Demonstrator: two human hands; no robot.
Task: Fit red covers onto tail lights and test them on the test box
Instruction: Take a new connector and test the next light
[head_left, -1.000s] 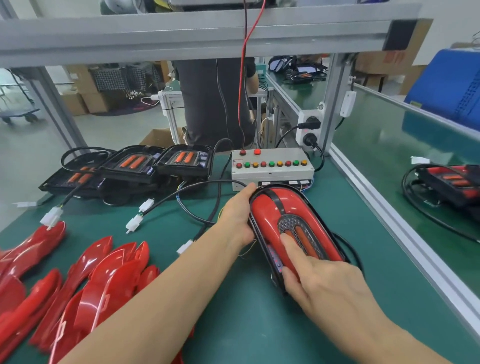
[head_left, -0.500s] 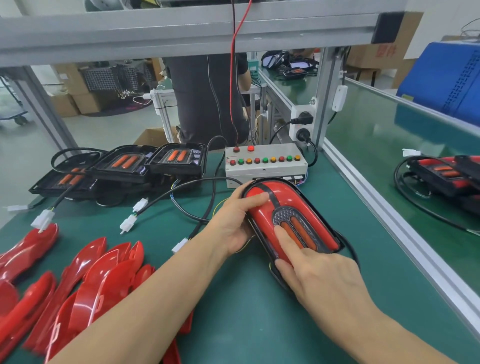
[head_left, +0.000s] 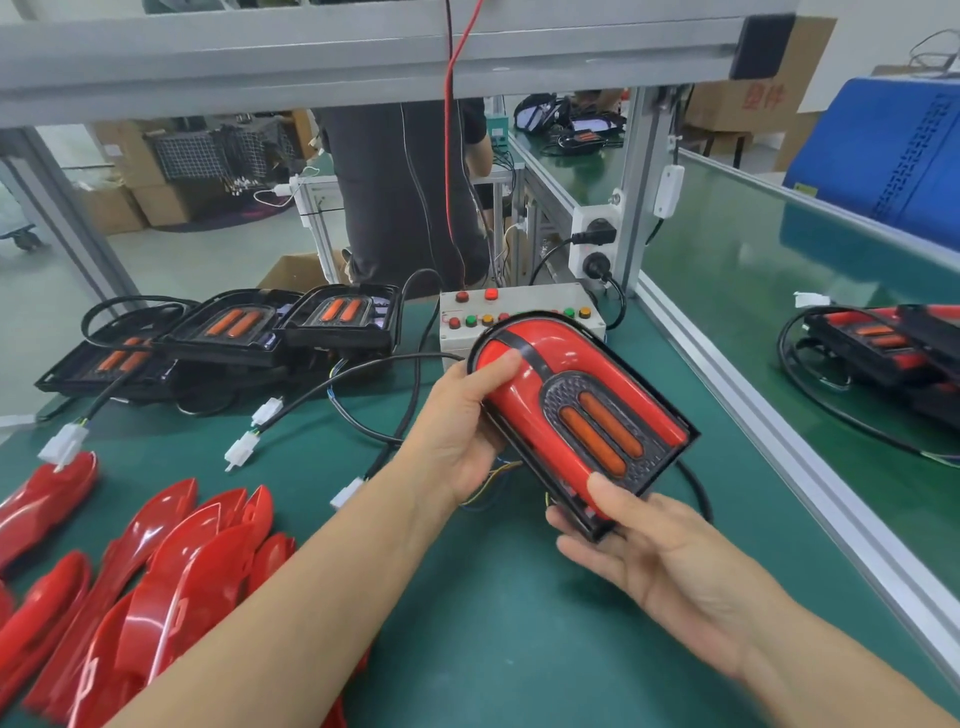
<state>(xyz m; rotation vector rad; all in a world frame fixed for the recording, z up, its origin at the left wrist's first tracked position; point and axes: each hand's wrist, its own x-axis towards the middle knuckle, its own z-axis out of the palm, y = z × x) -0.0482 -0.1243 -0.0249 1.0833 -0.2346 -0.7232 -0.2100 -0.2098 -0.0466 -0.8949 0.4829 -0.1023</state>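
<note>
Covered tail light (head_left: 582, 415) now lifted off green mat (head_left: 493, 623) | left hand (head_left: 457, 431), right hand (head_left: 670, 556) both grasping it | cover seated; test box (head_left: 519, 312) next.

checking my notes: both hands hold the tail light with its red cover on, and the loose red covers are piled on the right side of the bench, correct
Not quite. Both the left hand and the right hand do hold the tail light with its red cover on, but the loose red covers are piled on the left side of the bench, as the head view shows.
</note>
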